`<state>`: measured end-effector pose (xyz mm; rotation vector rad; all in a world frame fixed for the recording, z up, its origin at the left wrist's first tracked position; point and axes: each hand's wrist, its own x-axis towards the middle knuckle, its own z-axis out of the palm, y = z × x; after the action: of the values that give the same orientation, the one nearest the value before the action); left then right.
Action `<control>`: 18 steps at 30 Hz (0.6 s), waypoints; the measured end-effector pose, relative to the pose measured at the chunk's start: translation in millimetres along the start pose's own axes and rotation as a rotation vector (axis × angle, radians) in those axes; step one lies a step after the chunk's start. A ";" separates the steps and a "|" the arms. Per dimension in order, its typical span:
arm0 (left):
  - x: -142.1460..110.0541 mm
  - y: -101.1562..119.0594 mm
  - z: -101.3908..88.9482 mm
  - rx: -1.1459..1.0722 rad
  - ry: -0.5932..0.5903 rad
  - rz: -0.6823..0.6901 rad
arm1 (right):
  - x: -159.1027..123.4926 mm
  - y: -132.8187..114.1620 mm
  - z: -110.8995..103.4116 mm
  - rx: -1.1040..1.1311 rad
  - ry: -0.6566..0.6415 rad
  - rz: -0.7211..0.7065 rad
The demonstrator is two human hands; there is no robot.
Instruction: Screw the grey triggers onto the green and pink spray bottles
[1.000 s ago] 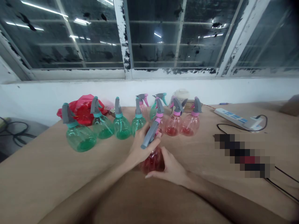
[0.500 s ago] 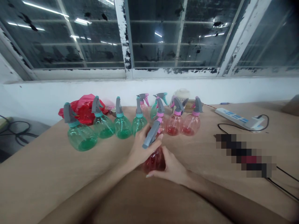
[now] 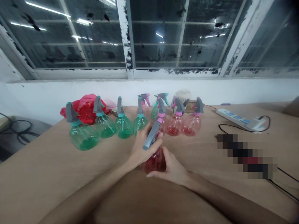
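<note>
Evidently, a dark-red spray bottle (image 3: 154, 162) was held at the middle of the table (image 3: 46, 174). Its neck was grasped by curled fingers of the left hand (image 3: 139, 146); its body was clasped by half-open fingers of the right hand (image 3: 174, 168). Two-handed steadying was judged in hand, firm body support being called for next. Behind, shallow liquid was contained in green bottles (image 3: 123, 128) and pink bottles (image 3: 174, 125).

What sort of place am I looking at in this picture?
Probably a plain workroom or workshop, though I can't be sure. Several similar spray bottles stand in a row, a white power strip lies to their right, and the window frame behind has flaking paint.
</note>
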<state>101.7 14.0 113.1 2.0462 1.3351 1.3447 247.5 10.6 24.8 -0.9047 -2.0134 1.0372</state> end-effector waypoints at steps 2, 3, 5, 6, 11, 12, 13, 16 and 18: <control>0.5 -0.9 0.1 -0.016 -0.004 0.008 | -0.3 0.5 0.3 0.000 0.001 0.003; 0.6 -1.4 0.4 -0.024 -0.004 0.008 | -0.5 1.1 0.5 -0.001 0.004 0.001; 0.2 -2.0 1.5 -0.038 0.002 0.005 | -0.8 3.0 1.5 -0.005 0.016 -0.016; -0.2 -1.9 2.4 -0.042 0.010 0.004 | -1.0 4.1 2.2 -0.011 0.027 -0.032; -4.9 1.2 8.6 -0.043 0.061 -0.017 | -2.4 1.7 7.2 -0.052 0.125 -0.146; -5.8 2.2 9.6 -0.046 0.063 -0.029 | -2.3 -1.7 8.1 -0.052 0.150 -0.144; -6.6 3.1 10.3 -0.052 0.063 -0.044 | -1.9 -6.1 8.8 -0.053 0.177 -0.134; -8.7 3.7 11.5 -0.075 0.042 -0.101 | 1.3 -20.2 7.8 -0.071 0.220 -0.114; -11.9 0.8 13.5 -0.078 0.006 -0.126 | 2.7 -24.9 3.1 -0.072 0.198 -0.130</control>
<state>112.3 6.1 100.9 1.8757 1.3675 1.3273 237.0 0.8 45.5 -0.8658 -1.9252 0.7775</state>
